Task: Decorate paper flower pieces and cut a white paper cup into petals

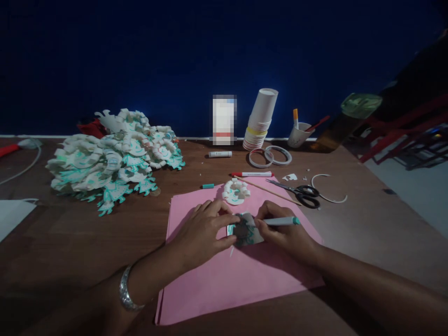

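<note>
Silver bracelet [125, 289] on L wrist; green-ended marker [282, 221] in R hand [276, 226], at paper cutout [250, 229] btwn hands.
Marker lies nearly level, long axis L-R, green end pointing to table's [122, 224] R edge, other end twd cutout; R fingers are closed round its barrel. L hand [210, 226] is spread, thumb & fingertips pressing cutout's L side; hands apart, w/ cutout btwn them. Cutout sits mid pink paper [210, 294], partly hidden by fingers, so its long axis is unclear. Ring-shaped piece [236, 200] lies at pink paper's far edge, w/ scissors [304, 193] beyond its far R corner. Stacked cups [262, 112] stand nr table's far edge; pile of cutouts [119, 156] fills its far L part.
</note>
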### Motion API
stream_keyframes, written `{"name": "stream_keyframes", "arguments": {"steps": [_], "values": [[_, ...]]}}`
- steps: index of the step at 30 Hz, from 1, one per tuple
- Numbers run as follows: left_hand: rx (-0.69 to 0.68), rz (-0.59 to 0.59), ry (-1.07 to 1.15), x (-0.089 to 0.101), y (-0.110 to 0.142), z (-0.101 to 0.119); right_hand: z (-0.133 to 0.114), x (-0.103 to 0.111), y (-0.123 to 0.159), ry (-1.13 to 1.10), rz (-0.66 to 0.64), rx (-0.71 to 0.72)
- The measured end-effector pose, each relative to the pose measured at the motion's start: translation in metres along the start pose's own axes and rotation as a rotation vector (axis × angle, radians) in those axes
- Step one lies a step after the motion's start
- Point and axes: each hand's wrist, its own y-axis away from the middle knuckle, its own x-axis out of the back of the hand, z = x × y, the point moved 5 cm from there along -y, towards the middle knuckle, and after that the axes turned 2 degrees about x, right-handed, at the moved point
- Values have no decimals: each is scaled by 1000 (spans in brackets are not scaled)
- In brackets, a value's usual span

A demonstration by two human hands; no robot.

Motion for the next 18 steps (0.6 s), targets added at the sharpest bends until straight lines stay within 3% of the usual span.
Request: {"name": "stream_keyframes", "arguments": {"steps": [12, 14, 18], "values": [[57, 2, 20, -3, 1, -4, 0, 5, 3, -364, 107, -53], [74, 28, 32, -2, 2, -6, -1, 7, 2, -310, 141, -14], [98, 57, 65, 0, 3, -8, -2, 8, -1, 34, 139, 101]]}}
